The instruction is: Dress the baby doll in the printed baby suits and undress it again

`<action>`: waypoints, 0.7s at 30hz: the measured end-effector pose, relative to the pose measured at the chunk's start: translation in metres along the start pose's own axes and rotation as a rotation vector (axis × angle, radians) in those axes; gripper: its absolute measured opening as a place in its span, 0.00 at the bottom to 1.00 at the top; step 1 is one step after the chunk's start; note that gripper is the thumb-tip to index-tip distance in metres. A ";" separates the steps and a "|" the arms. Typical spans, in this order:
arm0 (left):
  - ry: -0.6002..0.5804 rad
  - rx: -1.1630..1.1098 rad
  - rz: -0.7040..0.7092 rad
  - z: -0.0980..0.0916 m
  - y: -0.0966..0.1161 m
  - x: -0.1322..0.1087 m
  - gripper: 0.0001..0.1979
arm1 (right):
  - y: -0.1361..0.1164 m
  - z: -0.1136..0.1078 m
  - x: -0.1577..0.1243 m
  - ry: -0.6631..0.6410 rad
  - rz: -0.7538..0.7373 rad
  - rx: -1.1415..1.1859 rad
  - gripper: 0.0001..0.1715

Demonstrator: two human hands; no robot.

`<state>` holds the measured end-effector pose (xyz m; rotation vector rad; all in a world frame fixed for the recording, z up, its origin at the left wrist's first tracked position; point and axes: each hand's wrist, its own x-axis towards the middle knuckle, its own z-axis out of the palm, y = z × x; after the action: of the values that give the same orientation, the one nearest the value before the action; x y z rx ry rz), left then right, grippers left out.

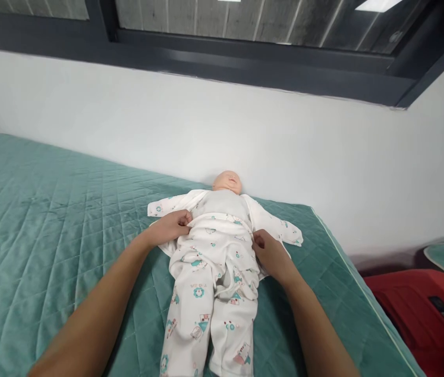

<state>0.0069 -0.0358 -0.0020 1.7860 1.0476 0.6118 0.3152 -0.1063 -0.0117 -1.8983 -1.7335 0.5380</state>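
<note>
A baby doll lies on its back, head toward the wall, in a white printed top with both sleeves spread sideways. White baby pants with teal and red prints cover its legs, and their waist reaches up over the belly. At the waist's left side, my left hand pinches the pants' edge between thumb and fingers. Opposite it, my right hand has its fingers curled closed on the right edge of the waist. The fabric is bunched around the crotch. A plain whitish layer shows on the chest.
A green quilted cover lies beneath the doll, its piped edge running down the right side. Behind stands a white wall below a dark window frame. A red plastic object sits beyond the right edge.
</note>
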 end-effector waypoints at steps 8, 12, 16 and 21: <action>0.354 0.286 -0.062 0.019 0.000 0.005 0.08 | -0.011 0.011 -0.003 0.111 0.043 -0.046 0.09; 0.251 0.311 -0.045 0.020 0.000 0.005 0.08 | -0.017 0.015 -0.010 0.230 0.001 0.052 0.12; 0.147 0.358 -0.054 0.016 0.001 0.006 0.07 | -0.026 0.017 -0.015 0.432 -0.138 0.080 0.13; 0.038 0.254 -0.013 0.011 0.004 0.005 0.07 | -0.025 0.021 -0.014 0.347 -0.092 0.187 0.16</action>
<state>0.0193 -0.0369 -0.0034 1.9906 1.2060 0.5249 0.2816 -0.1163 -0.0136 -1.6587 -1.4822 0.3021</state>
